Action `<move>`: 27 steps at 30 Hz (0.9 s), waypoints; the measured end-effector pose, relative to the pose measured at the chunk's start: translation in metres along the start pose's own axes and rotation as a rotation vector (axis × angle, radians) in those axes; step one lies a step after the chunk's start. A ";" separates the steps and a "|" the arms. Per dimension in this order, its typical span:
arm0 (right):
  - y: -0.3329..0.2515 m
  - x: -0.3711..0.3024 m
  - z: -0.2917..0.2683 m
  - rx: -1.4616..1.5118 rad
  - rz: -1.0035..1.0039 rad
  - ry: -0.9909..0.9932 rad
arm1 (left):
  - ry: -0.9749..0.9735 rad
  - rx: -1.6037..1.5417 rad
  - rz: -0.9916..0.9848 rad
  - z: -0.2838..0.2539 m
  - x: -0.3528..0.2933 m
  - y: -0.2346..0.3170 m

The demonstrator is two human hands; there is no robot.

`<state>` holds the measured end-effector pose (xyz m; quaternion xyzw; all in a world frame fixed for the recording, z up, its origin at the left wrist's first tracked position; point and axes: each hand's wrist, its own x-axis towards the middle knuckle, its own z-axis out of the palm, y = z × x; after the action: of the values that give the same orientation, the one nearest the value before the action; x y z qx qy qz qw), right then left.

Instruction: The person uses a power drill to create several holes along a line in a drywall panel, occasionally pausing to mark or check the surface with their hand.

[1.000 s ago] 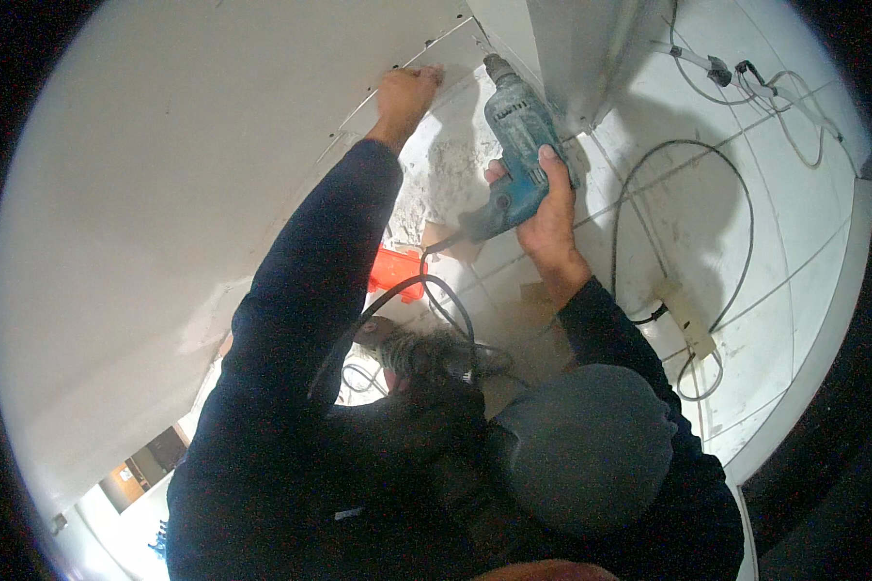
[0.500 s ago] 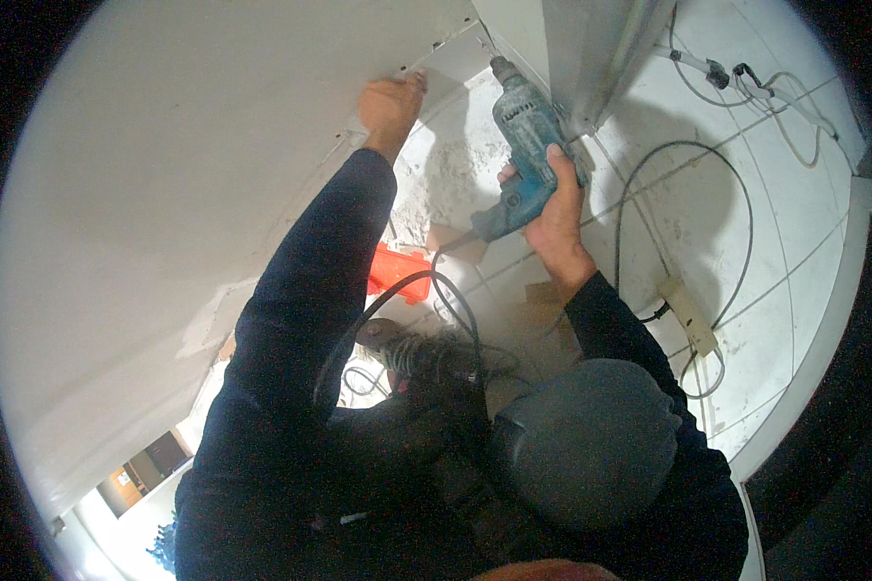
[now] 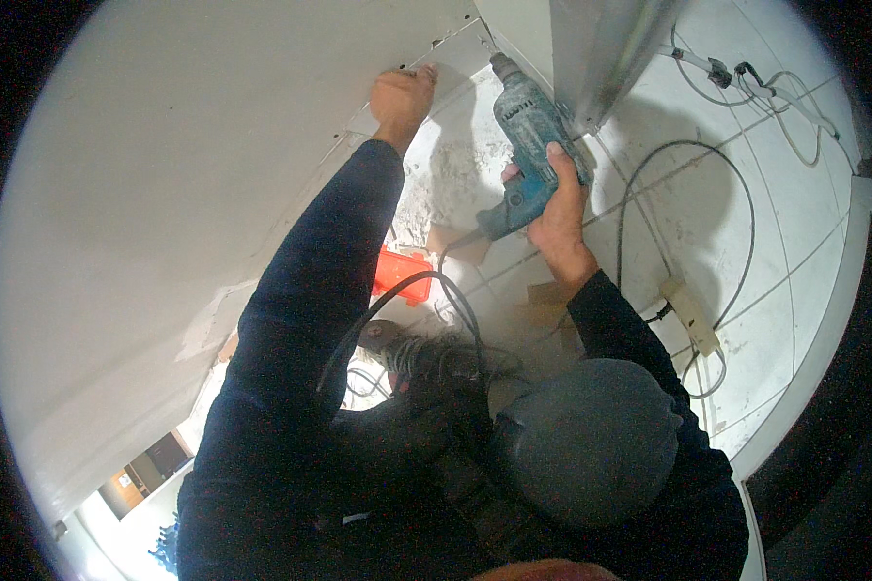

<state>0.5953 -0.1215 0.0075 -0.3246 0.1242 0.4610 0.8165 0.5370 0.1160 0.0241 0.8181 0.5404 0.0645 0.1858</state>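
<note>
My right hand (image 3: 560, 218) is wrapped round the grip of a dusty blue-green power drill (image 3: 528, 114). Its chuck and bit point away from me, toward the corner where the wall meets a pale upright panel (image 3: 606, 63). At the foot of the white wall (image 3: 213, 145), my left hand (image 3: 402, 100) is closed, fingers curled against a white strip (image 3: 451, 63) along the base. Whatever those fingers may hold is hidden. The drill's black cable (image 3: 426, 276) loops back between my arms.
White dust lies on the tiled floor (image 3: 736, 218). An open orange-red plastic case (image 3: 404, 274) sits between my arms, near a brown block (image 3: 458, 244). To the right are a looped cord, a cream power strip (image 3: 691, 317) and a white pipe with thin cables (image 3: 761, 90).
My left hand has slid slightly farther along the wall base, toward the corner. The drill and my right hand have hardly moved.
</note>
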 end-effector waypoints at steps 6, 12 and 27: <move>0.003 0.002 0.001 0.046 -0.009 0.017 | -0.004 0.044 -0.057 -0.006 -0.002 0.004; 0.000 0.001 0.009 0.061 -0.017 0.018 | 0.044 0.015 -0.094 -0.002 0.000 0.003; 0.003 0.002 0.011 -0.036 -0.035 0.020 | 0.154 0.016 -0.060 0.005 0.005 -0.007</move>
<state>0.5927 -0.1118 0.0136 -0.3461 0.1183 0.4457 0.8170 0.5349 0.1221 0.0167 0.7956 0.5780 0.1173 0.1387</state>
